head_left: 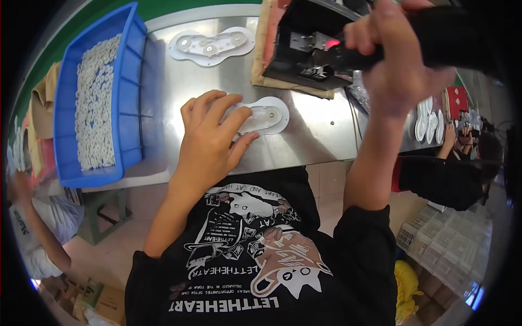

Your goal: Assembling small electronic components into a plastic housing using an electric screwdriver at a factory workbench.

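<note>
My left hand (pixel 209 133) rests over a white plastic housing (pixel 283 116) on the metal table, its fingers curled across the left part and the thumb at the near edge. A round gear-like piece shows at the housing's right end; its left part is hidden. Up at the right, my right hand (pixel 397 70) is wrapped round a thick black tool, which looks like an electric screwdriver (pixel 443 35). Its front end points left into a black open-fronted machine (pixel 280 57) with metal parts inside, where a red light glows. Whether the tip touches there I cannot tell.
A blue bin (pixel 130 92) of small white ring-shaped pieces stands at the left. A second white housing (pixel 209 50) with round parts lies on the steel table (pixel 312 144) at the back. Other people work at both sides; white housings (pixel 421 122) lie near the right one.
</note>
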`<state>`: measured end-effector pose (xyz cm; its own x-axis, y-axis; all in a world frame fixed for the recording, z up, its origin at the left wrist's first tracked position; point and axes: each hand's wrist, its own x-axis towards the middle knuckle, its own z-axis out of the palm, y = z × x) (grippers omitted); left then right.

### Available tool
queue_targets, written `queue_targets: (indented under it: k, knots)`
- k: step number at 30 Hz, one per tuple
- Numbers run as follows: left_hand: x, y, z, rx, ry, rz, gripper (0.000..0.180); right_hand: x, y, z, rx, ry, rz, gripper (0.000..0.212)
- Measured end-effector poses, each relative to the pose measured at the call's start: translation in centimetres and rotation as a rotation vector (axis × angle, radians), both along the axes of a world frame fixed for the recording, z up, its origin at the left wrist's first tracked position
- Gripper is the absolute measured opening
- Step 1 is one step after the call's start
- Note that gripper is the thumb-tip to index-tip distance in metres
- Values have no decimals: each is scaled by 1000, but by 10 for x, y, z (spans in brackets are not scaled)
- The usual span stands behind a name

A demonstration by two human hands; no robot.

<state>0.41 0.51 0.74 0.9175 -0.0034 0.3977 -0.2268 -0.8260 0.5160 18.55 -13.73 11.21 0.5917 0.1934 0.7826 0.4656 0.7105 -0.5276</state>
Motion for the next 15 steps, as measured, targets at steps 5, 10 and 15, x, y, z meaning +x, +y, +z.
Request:
queue_targets:
  k: [5, 10, 15]
  knots:
    - [-2, 2, -3, -5, -29, -16, 28, -40, -24, 7, -354, 92, -167, 37]
    - [-3, 4, -8, -35, -45, -8, 25, -66, -12, -17, -347, 111, -49, 43]
    - [-3, 4, -8, -41, -38, -5, 26, -68, -8, -41, -339, 209, 22, 43]
